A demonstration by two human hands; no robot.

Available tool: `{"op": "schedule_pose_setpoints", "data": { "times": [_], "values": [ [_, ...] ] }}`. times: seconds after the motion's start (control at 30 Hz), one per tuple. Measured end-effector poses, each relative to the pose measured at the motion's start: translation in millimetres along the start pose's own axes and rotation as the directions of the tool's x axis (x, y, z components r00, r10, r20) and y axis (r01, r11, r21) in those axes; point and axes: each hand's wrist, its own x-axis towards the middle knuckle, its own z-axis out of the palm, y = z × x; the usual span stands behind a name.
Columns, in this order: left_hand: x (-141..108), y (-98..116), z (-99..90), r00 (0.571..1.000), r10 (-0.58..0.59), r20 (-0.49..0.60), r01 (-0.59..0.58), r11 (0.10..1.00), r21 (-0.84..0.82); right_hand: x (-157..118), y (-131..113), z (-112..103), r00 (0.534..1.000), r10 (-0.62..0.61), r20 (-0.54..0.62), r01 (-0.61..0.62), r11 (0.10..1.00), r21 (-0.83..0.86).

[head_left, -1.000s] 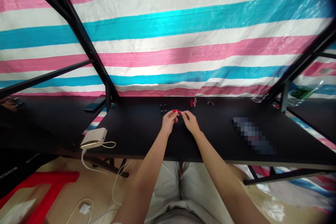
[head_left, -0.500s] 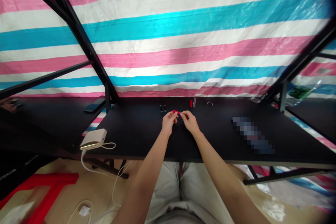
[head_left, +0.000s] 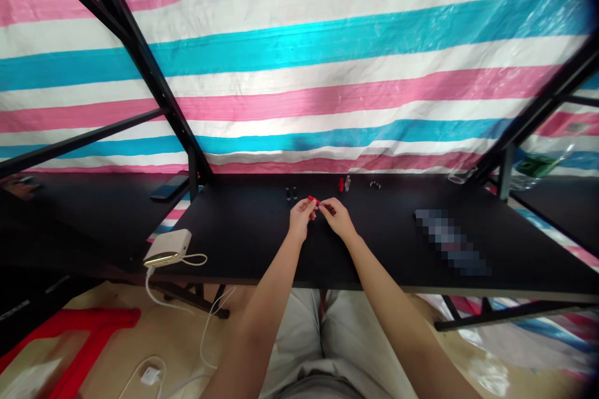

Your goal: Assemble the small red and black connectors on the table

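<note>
Your left hand and right hand meet near the middle of the black tabletop, raised over it. A small red tube sits between them, pinched in your left fingers. Your right fingers are drawn narrow at its lower right end; whether they grip it or a smaller part there, you cannot tell from this view.

Compared with a moment ago, your right fingers are closer in, and the tube tips more steeply, its right end toward four o'clock. That suggests the work is at that end and the piece is not ready to be put down.

From your hands, two small black cylinders stand between nine and ten o'clock, near your left fingers. At two o'clock are another red piece and, just beside it, a clear piece. These look unmoved.
</note>
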Motion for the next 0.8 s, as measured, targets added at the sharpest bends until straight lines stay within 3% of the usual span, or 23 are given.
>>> {"op": "schedule_pose_setpoints", "data": {
  "times": [0.23, 0.37, 0.53, 0.8],
  "values": [
    [-1.4, 2.3, 0.7, 1.0, -0.016, -0.017, 0.016, 0.999, 0.029, -0.1, -1.3, -0.7, 1.0, -0.007, 0.006, 0.007, 1.0, -0.025],
    [-0.5, 0.9, 0.2, 0.999, 0.004, -0.041, -0.002, 0.999, 0.038, 0.5, 2.9, -2.2, 1.0, -0.015, 0.01, 0.017, 0.986, -0.164],
    [0.9, -2.2, 0.0, 0.998, 0.025, -0.056, -0.022, 0.998, 0.064, 1.2, 9.6, -3.6, 0.999, 0.032, -0.009, -0.033, 0.916, -0.4],
    [-0.2, -1.3, 1.2, 0.998, 0.009, -0.062, -0.004, 0.997, 0.075, -0.2, 14.8, -4.0, 0.986, 0.121, -0.118, -0.162, 0.883, -0.44]
  ]
}}
